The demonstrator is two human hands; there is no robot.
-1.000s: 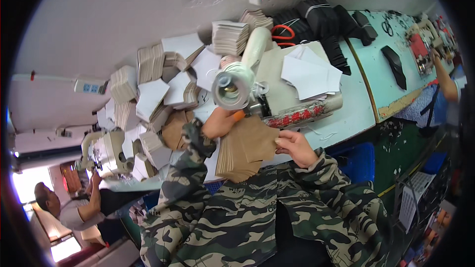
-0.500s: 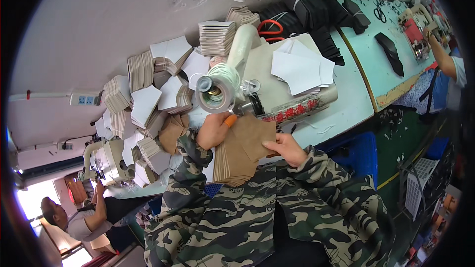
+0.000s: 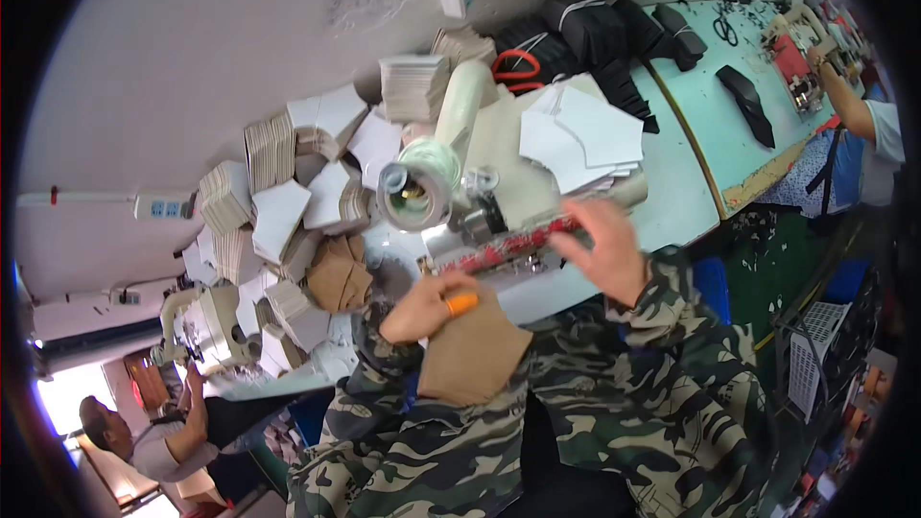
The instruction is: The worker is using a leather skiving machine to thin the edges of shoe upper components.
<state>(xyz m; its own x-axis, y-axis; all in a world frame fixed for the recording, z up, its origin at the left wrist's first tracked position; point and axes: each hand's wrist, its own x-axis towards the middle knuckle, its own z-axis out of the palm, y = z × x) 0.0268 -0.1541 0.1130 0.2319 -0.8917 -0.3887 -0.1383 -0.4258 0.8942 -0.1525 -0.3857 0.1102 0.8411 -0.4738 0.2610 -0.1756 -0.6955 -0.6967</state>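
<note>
My left hand [image 3: 422, 309], with an orange band on one finger, is closed on a stack of brown cut pieces [image 3: 477, 353] in front of my body. Only the stack's top piece shows plainly. My right hand [image 3: 609, 254] is lifted off the stack, slightly blurred, with fingers apart and nothing visible in them. It is just before a pile of white cut pieces [image 3: 585, 139] lying beside the sewing machine [image 3: 467, 101]. Between my hands and that pile runs a red-speckled bar [image 3: 508, 247] of the machine.
Stacks of white-topped pieces [image 3: 283, 216] and more brown pieces [image 3: 339, 273] crowd the table's left. Tied black bundles [image 3: 587, 24] and orange-handled scissors [image 3: 518, 65] lie at the back. A blue bin [image 3: 710, 290] stands at right. People work at machines on both sides.
My right hand has let go of the brown pieces and moved up and right toward the white pile. My left hand has come lower with the stack, away from the machine.
</note>
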